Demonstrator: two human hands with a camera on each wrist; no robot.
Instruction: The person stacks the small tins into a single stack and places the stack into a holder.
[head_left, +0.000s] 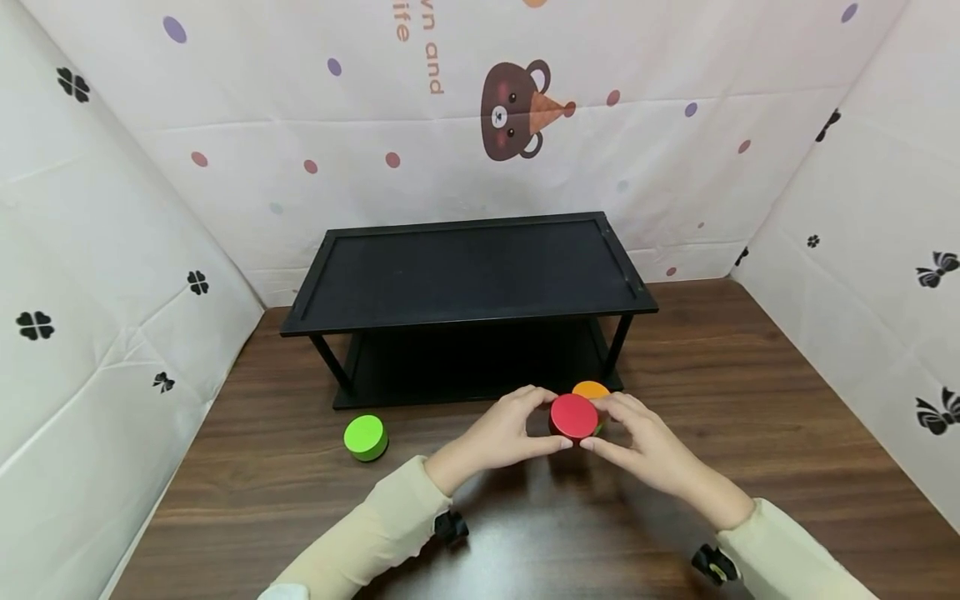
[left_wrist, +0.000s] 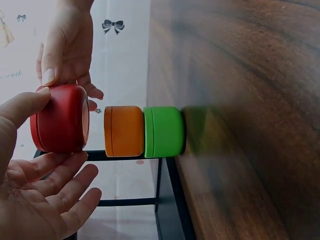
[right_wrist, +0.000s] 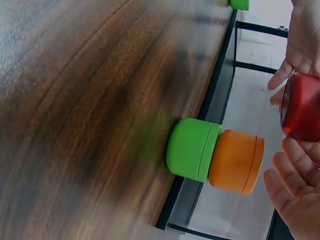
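Between both hands is a red round lidded tin, raised off the table. My left hand holds its left side, the thumb low at the near edge in the head view. From the other side my right hand grips it with thumb and fingers. The left wrist view shows an orange tin stacked on a green tin, which stands on the table. A gap separates the red tin from this stack. In the head view the red tin and right fingers hide most of the stack.
A second green tin stands to the left on the brown wooden table. Behind the hands is a black two-level rack, its front edge close to the stack. Patterned white cloth walls in the back and both sides.
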